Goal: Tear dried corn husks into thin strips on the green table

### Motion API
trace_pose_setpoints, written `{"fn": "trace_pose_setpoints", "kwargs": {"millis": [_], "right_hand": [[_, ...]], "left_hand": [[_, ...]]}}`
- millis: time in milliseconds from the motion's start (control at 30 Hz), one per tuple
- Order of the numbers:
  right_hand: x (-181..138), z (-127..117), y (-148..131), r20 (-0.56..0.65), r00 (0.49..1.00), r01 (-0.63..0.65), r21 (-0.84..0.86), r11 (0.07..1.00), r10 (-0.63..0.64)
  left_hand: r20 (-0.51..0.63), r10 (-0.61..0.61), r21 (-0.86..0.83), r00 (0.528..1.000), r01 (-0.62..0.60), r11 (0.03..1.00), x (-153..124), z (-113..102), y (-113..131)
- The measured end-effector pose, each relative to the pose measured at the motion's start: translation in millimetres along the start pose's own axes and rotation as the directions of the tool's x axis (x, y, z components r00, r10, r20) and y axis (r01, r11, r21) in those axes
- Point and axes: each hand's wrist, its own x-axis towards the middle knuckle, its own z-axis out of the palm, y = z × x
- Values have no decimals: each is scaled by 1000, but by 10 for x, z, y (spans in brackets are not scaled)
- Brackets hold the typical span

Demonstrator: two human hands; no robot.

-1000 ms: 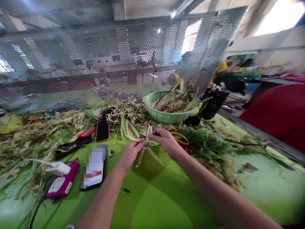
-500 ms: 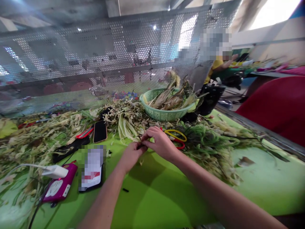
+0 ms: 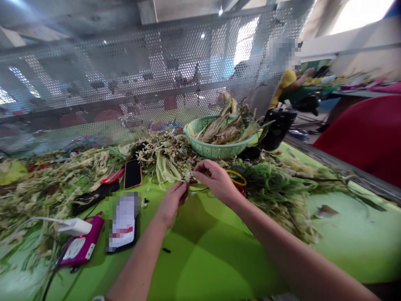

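Right hand (image 3: pixel 217 183) drawn back, left hand (image 3: pixel 171 202) pinching husk (image 3: pixel 187 175)

Daylight dominant: window (image 3: pixel 360 16) at upper right blown out to white. A further bright patch glares through the perforated metal screen (image 3: pixel 125 75). Green tabletop (image 3: pixel 219 271) washes pale toward both sides; soft-edged shadows lie below the hands (image 3: pixel 217 182). Ceiling dim grey. Wide-angle stretch at margins. Background soft; fingertip detail smeared. Pixelated blocks cover phone display (image 3: pixel 122 221).

Husks (image 3: pixel 224 131) in basket (image 3: pixel 216 151) behind right hand (image 3: pixel 217 180).
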Motion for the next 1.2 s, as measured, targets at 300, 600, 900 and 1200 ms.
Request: {"fn": "trace_pose_setpoints", "kwargs": {"millis": [300, 600, 900, 1200], "right_hand": [[-28, 115, 160, 196, 974, -130, 57, 990, 117], [-15, 144, 70, 267, 942, -304, 428, 851, 202], [-11, 190, 124, 97, 957, -289, 447, 847, 275], [-18, 174, 85, 75, 975, -222, 404, 888, 209]], "left_hand": [[-124, 39, -92, 992, -51, 995, 25, -42, -6], [-27, 61, -64, 998, -63, 996, 8, -4, 17], [30, 44, -106, 999, -40, 994, 45, -36, -37], [-22, 32, -134, 999, -34, 990, 24, -14, 15]]}}
